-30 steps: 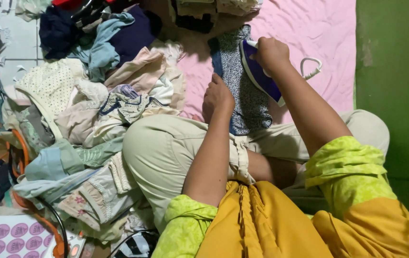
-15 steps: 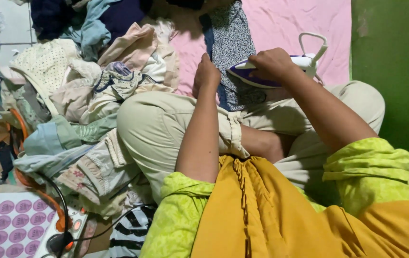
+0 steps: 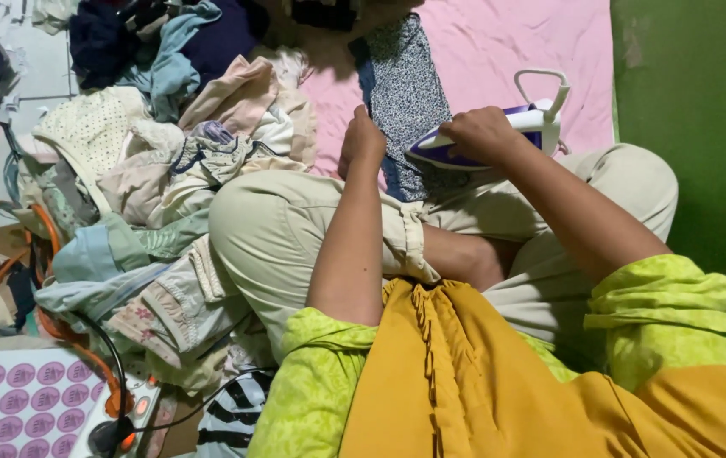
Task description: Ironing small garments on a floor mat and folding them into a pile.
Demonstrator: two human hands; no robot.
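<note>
Since half a second ago, the white and purple plastic clothes iron has slid a little toward the person along the narrow strip of dark, white-speckled fabric, and its looped white rear handle now stands clear above the right hand. That hand is closed in a full grip around the iron's handle, fingers wrapped over the top, with the soleplate resting on the near end of the speckled strip. The left hand lies just beside the iron, on the strip's left edge, fingers together and curled down onto the cloth; whether it pinches the edge or only presses it flat I cannot tell. The strip lies lengthwise on a pink sheet spread on the floor, beyond the person's folded knees in beige trousers. To the left sits a loose heap of crumpled pastel garments. At the lower left, a white power strip with an orange light has 1 black plug in it.
</note>
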